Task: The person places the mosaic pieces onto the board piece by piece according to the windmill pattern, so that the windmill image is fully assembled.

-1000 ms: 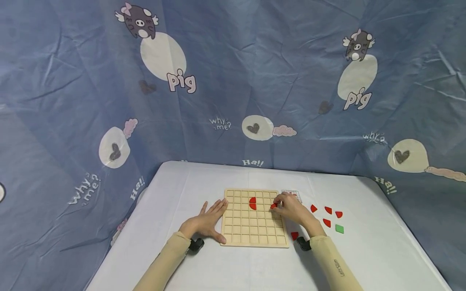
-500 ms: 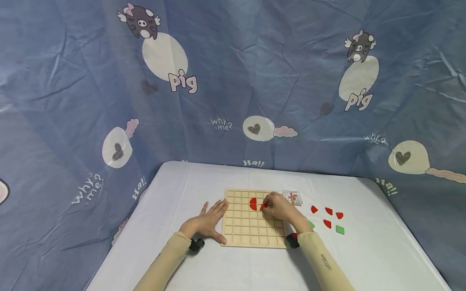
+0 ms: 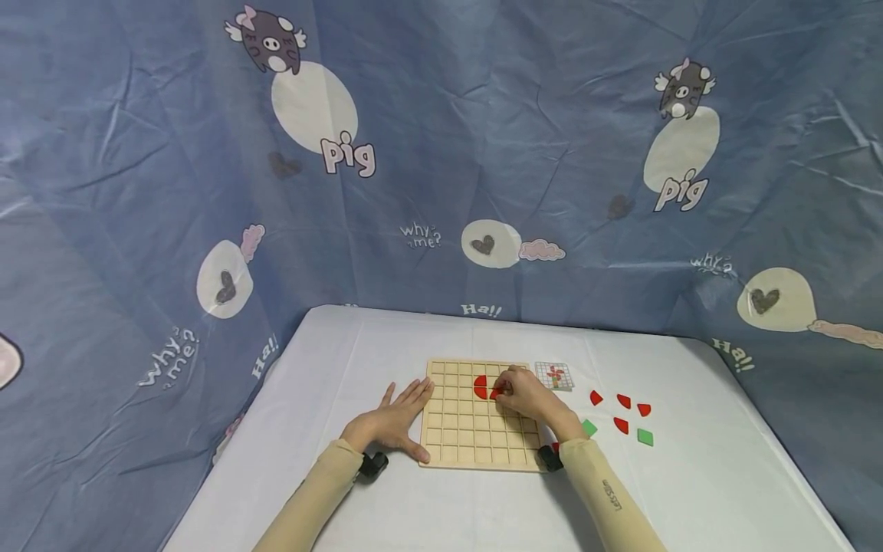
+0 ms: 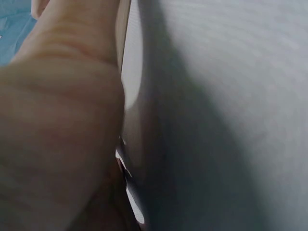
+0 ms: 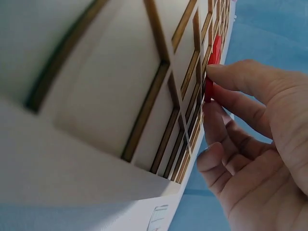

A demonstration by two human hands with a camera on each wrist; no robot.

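Note:
A wooden grid board (image 3: 476,441) lies on the white table. Two red quarter-circle pieces (image 3: 480,392) sit one above the other in neighbouring cells of its upper half. My left hand (image 3: 389,424) lies spread at the board's left edge, fingertips and thumb touching it; the left wrist view shows mostly forearm and tabletop. Just right of the lower placed piece, my right hand (image 3: 530,395) pinches another red quarter-circle piece (image 5: 209,89) between thumb and fingers, down at the board. The fingers hide part of that piece in the head view.
A small stack of pattern cards (image 3: 554,375) lies beyond the board's right edge. Several loose red pieces (image 3: 622,425) and a green square (image 3: 645,437) lie farther right. Another green piece (image 3: 589,428) is close to the right forearm, which partly covers a red piece (image 3: 556,447).
My right hand has moved left across the board with the red quarter-circle piece, ending beside the two placed ones. The cards and a green piece have come into fuller view. The left hand stays put.

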